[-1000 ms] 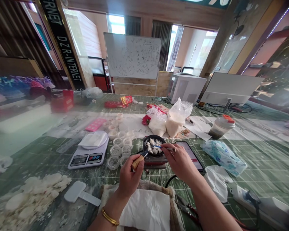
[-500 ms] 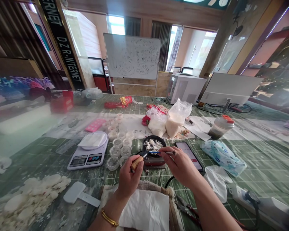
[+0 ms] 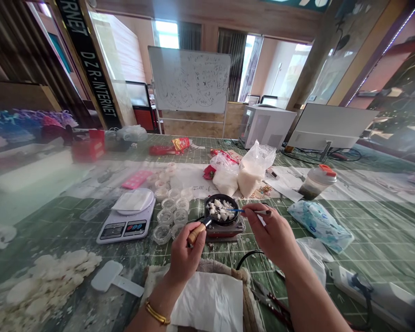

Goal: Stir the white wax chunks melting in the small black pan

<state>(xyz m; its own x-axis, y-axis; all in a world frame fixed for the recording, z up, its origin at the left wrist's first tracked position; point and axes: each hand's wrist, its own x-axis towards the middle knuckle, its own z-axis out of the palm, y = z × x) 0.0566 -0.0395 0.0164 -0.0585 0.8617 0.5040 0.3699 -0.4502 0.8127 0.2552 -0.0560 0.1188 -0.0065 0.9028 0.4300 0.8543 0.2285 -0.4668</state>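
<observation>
My left hand [image 3: 186, 251] is closed around the wooden handle [image 3: 196, 234] of a small black frying pan [image 3: 206, 203]. White chunks [image 3: 221, 210] lie in the pan, which sits on a small hot plate [image 3: 224, 234]. Between the fingertips of my right hand [image 3: 268, 233] is a thin stick-like tool [image 3: 240, 210], blue toward its tip and darker at the other end; its exact kind is unclear. The tip reaches over the right side of the pan, among the chunks. A phone lies mostly hidden behind my right hand.
A kitchen scale [image 3: 126, 226] and several clear round cups [image 3: 166, 216] stand left of the pan. Bags of white granules [image 3: 251, 175] sit behind it. White flakes [image 3: 44, 281] and a white scraper [image 3: 115, 279] lie front left; tissues [image 3: 320, 226] and a power strip [image 3: 376, 290] are right.
My right hand has moved to the right with the thin tool, its tip shifting toward the pan's right side. It now covers most of the phone. My left hand stays on the handle.
</observation>
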